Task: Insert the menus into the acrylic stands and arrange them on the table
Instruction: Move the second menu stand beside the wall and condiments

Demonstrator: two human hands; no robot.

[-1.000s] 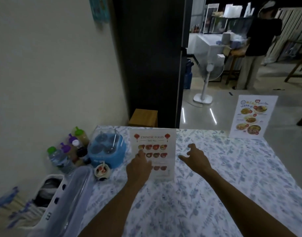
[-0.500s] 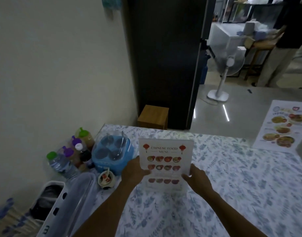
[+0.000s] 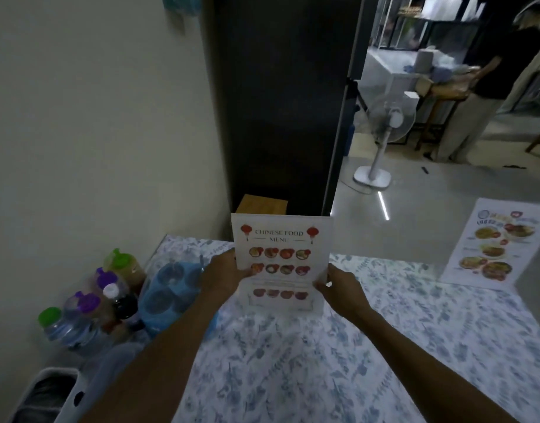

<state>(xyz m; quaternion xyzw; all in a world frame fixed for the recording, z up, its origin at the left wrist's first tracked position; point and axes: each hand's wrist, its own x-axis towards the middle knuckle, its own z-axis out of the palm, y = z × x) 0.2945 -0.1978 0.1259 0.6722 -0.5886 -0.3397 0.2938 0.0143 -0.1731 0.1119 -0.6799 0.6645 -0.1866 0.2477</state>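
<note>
An acrylic stand holding the "Chinese Food Menu" sheet [image 3: 282,257] is upright at the middle of the table [image 3: 384,346], which has a blue floral cloth. My left hand [image 3: 224,274] grips its left edge and my right hand [image 3: 339,285] grips its right edge, low down. Whether the stand's base touches the cloth I cannot tell. A second menu stand [image 3: 496,245] with food photos is upright at the table's far right edge.
Several sauce and water bottles [image 3: 91,303] and a blue lidded condiment caddy [image 3: 171,294] crowd the table's left side by the wall. A white basket [image 3: 45,395] sits at bottom left. A dark cabinet, a wooden stool [image 3: 261,204], a fan and a standing person lie beyond.
My hands went from reaching at the Chinese menu stand to gripping both its edges, and the stand now appears higher and nearer to me.
</note>
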